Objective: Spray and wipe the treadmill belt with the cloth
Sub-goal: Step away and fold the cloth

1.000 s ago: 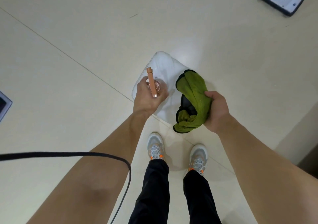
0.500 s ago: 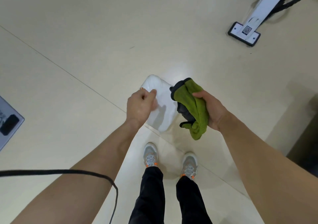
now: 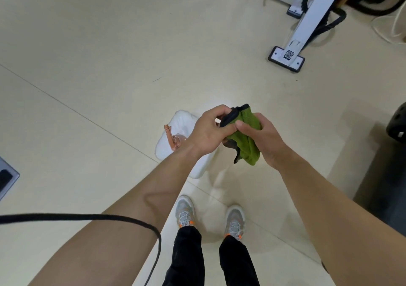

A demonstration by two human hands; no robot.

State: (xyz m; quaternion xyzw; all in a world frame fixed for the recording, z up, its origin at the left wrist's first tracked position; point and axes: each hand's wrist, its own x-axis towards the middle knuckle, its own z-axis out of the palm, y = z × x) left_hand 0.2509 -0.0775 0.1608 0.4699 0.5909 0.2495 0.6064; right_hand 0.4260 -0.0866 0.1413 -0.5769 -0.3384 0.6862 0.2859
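Both hands meet on the green cloth [image 3: 248, 140], held up in the air in front of the person's body. The right hand [image 3: 261, 140] is closed round the bunched middle of it, with a loose end hanging below the fist. The left hand [image 3: 208, 132] pinches the dark-edged corner of the cloth between thumb and fingers, just beside the right hand, as if to spread or refold it.

Below and a little to the left of the left hand, a white spray bottle [image 3: 175, 136] with a copper-coloured nozzle stands on the floor [image 3: 109, 66], free of both hands and partly hidden by the left wrist. The person's two shoes [image 3: 185, 212] stand on the floor below the hands, on the near side of the bottle.

No treadmill belt can be picked out for certain. Well beyond the hands, up and to the right, stands a white machine frame [image 3: 307, 17] on a footplate, with dark cables behind it; I cannot tell what machine it belongs to.

Judging by this, the task is at its very start: the cloth is in hand and being readied, the bottle is not in hand, and nothing shows any spraying or wiping of a belt. Picking up the bottle, reaching the belt, spraying and wiping all seem to be left
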